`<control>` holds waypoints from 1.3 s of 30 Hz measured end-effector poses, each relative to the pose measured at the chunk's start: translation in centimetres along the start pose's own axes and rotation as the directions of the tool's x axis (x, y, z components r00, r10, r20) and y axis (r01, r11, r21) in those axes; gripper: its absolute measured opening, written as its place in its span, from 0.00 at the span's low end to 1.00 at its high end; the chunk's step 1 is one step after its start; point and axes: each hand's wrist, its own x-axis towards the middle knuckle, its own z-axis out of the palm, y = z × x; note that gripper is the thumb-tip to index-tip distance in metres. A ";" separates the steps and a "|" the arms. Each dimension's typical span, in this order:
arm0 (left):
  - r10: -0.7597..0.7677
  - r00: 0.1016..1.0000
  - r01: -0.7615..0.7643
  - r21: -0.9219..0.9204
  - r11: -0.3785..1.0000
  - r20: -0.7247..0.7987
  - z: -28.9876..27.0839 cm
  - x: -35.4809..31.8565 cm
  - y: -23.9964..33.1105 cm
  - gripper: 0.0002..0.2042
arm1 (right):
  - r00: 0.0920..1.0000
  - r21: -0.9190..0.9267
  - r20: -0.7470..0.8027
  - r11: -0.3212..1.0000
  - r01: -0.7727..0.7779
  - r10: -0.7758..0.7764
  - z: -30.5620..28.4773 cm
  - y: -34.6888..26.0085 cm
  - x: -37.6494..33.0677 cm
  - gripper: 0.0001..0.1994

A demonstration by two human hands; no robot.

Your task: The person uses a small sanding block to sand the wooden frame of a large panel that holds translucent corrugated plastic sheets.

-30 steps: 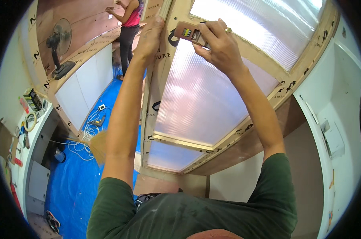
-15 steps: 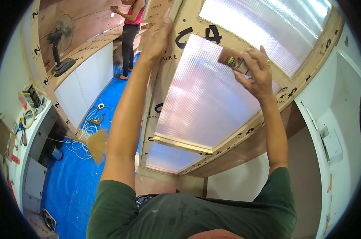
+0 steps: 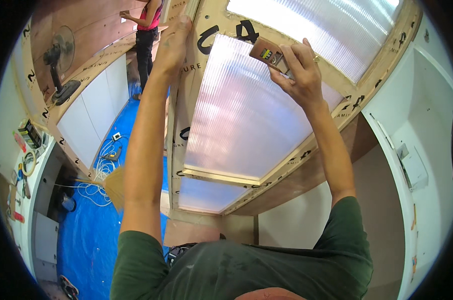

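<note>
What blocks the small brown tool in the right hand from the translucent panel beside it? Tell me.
Nothing visible. The right hand holds the brown tool up against the translucent panel, just below the wooden crossbar. The left hand presses the frame's left rail, clear of it.

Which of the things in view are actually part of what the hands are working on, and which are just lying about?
In hand:
- left hand pressed flat on the wooden frame
- right hand holding a small brown tube up by the ribbed translucent panel

Lying about:
- standing fan
- broom
- white cables on the blue floor sheet
- a person working further off
</note>
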 end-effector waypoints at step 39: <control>0.121 0.992 -0.118 -0.059 0.991 0.047 -1.0 1.2 -1.9 0.31 | 0.980 0.046 0.193 0.997 -0.059 0.049 -2.7 0.0 3.3 0.27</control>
